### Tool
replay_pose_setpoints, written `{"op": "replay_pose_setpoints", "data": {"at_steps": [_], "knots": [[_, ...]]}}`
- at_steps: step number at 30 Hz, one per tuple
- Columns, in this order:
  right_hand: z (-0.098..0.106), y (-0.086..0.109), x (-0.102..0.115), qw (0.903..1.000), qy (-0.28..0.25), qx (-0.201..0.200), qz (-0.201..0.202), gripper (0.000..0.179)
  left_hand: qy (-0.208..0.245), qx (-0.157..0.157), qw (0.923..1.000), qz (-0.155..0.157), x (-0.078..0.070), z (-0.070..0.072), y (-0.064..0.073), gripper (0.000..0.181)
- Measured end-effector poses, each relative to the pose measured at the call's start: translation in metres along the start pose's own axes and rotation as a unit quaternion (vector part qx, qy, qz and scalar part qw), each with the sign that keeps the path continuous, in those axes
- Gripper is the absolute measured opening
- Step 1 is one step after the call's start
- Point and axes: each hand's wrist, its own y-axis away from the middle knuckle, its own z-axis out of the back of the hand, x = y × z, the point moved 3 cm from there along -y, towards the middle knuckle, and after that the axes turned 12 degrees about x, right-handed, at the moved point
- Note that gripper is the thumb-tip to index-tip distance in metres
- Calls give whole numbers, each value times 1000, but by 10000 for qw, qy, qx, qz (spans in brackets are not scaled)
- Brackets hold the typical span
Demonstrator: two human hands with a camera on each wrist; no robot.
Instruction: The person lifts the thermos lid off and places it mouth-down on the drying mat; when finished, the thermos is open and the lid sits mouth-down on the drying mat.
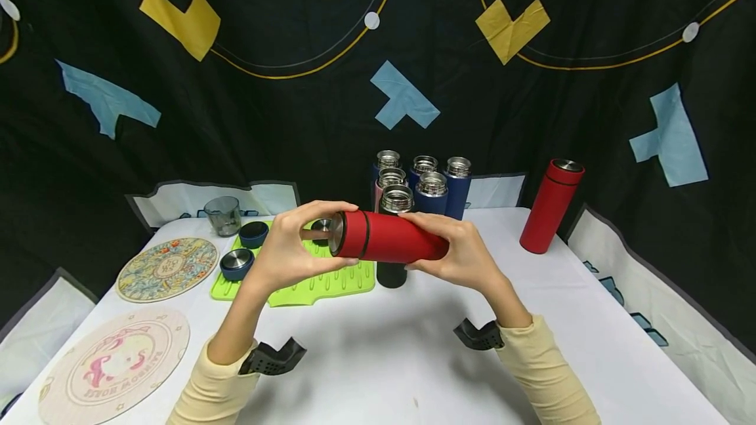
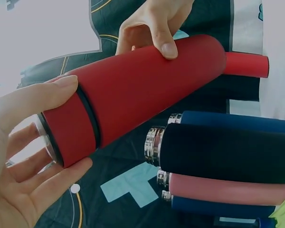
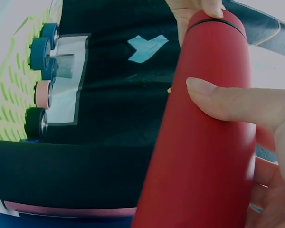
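A red thermos flask (image 1: 396, 237) is held in the air above the table, lying nearly sideways with its lid end to the left. My left hand (image 1: 298, 241) grips the red lid (image 2: 71, 126), thumb on one side and fingers on the other; a black ring parts lid from body. Around the body near its base, my right hand (image 1: 451, 248) holds on, its thumb lying along the red side in the right wrist view. Behind the flask stands a black thermos (image 1: 392, 274) without a lid, its steel neck showing.
Several lidless blue and pink thermoses (image 1: 457, 189) stand behind the black one. A second red thermos (image 1: 552, 205) stands lidded at right. Loose lids (image 1: 237, 263) sit on a green mat (image 1: 321, 286). A glass (image 1: 224, 215) and two round placemats (image 1: 115, 366) are at left.
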Motion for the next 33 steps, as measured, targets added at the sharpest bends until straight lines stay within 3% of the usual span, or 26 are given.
{"op": "replay_pose_setpoints", "data": {"at_steps": [6,10,14,21,27,33], "knots": [[0,-1,6,9948,909,-452,117,73,23,-318,9970,710,5,-2,-1,60],[0,-1,8,9902,1269,-564,115,74,176,-253,9942,1032,7,-3,-1,59],[3,0,7,9917,1214,-429,37,74,138,73,9963,848,6,-4,-2,65],[6,3,1,9987,381,167,-304,76,-184,561,9982,73,1,-3,-2,71],[6,4,2,9986,323,229,-348,74,-114,540,9983,-167,0,-1,-2,68],[5,2,4,9986,487,4,-197,73,-76,312,9995,-16,0,-1,-1,66]]}}
